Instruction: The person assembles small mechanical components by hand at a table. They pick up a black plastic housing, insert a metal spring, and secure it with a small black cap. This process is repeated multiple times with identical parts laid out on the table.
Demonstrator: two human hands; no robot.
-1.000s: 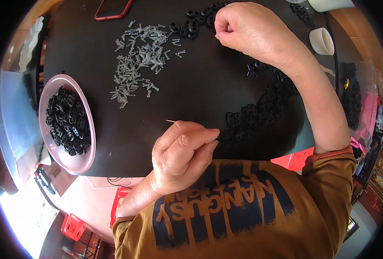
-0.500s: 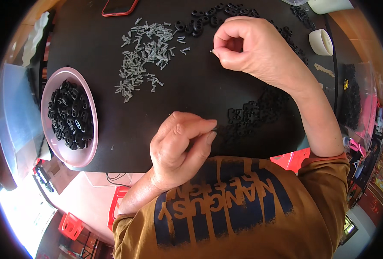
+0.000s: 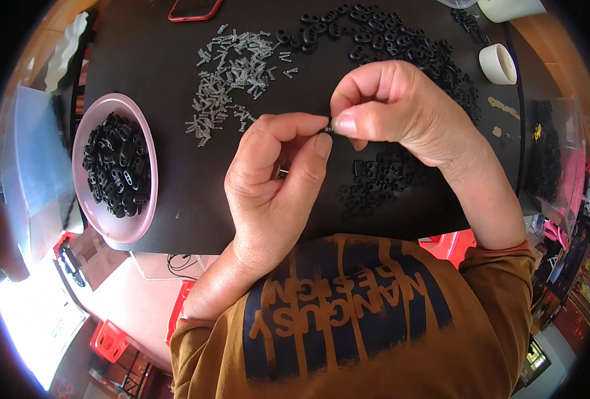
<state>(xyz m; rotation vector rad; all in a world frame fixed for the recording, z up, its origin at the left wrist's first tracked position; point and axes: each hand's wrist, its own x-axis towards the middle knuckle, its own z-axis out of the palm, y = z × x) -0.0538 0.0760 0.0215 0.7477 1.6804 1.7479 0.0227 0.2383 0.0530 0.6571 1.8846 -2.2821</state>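
Note:
Over the middle of the dark table, my left hand [image 3: 271,176] and my right hand [image 3: 401,110] meet fingertip to fingertip. My left thumb and forefinger pinch a small black plastic part [image 3: 329,132], mostly covered by the fingers. My right thumb and forefinger are closed at that part on a tiny metal spring, now almost hidden. A loose pile of small springs [image 3: 232,70] lies beyond my left hand. Nearer me, below my right hand, are many small black plastic pieces [image 3: 374,179]. Rounded black two-holed pieces [image 3: 388,36] spread across the far right.
A pink oval bowl [image 3: 150,199] at the left holds more black two-holed pieces. A red-edged phone [image 3: 194,9] lies at the far edge. On the right are a white round roll [image 3: 497,64] and a clear bin [image 3: 554,153] of black parts. A red stool [image 3: 109,341] stands on the floor.
My left hand has moved up and away from me, and my right hand down toward it, so their fingertips now meet. The spring is now at the black part.

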